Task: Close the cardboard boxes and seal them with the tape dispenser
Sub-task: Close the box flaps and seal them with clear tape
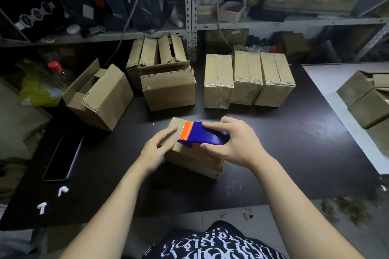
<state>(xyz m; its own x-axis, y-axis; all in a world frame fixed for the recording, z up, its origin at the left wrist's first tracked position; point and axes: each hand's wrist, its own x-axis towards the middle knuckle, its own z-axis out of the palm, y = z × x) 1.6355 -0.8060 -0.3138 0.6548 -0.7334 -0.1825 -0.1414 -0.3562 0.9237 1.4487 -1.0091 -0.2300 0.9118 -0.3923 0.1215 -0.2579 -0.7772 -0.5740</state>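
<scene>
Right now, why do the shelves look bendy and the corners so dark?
Head view: the wide-angle lens bows the grey metal shelf; light is brightest around the blue-and-orange plastic tape dispenser and glints off the glossy black tabletop; the corners fall dim, and the brown floor scraps look smeared.

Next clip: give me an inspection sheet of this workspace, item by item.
Surface: dark table; white table at right holding more cartons.
Job's things: box under both hands; tape dispenser on its top; three taped boxes behind; open boxes at back left.
Clutter: phone and two earbuds at left; bottle beyond.
Grippers: left hand presses flat on the box; right hand grips the dispenser.
Cables: grey cable hanging at the back.
Surroundings: metal shelves crammed with bags and cartons.
</scene>
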